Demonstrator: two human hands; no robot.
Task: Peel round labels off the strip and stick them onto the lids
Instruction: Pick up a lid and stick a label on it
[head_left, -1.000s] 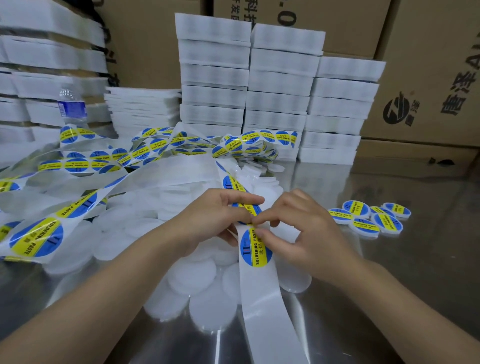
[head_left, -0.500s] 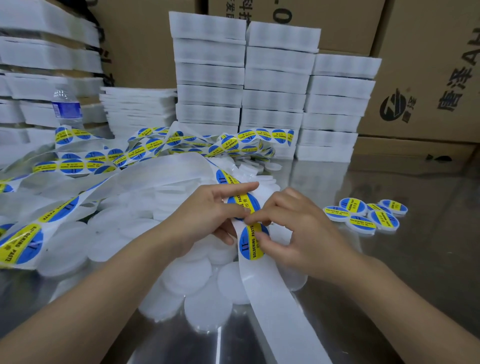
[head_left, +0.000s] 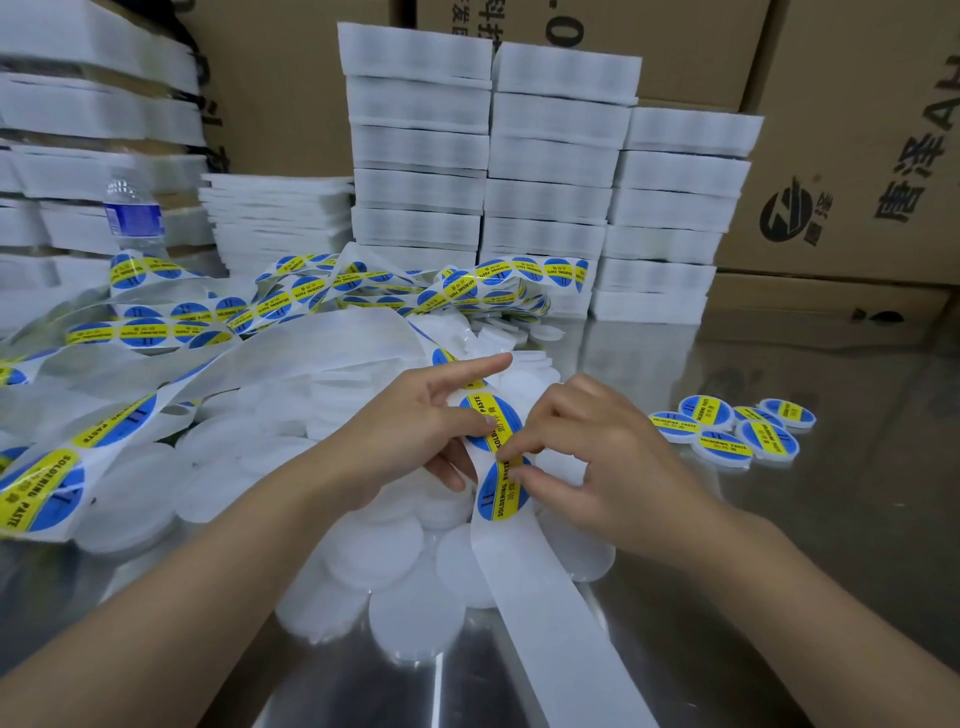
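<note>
The left hand grips the strip, thumb pressed on a round label, forefinger straight; the right hand pinches the top edge of the lower label between thumb and fingertip; plain lids lie heaped beneath both hands; labelled lids sit to the right of the right hand; white stacks stand beyond.
</note>
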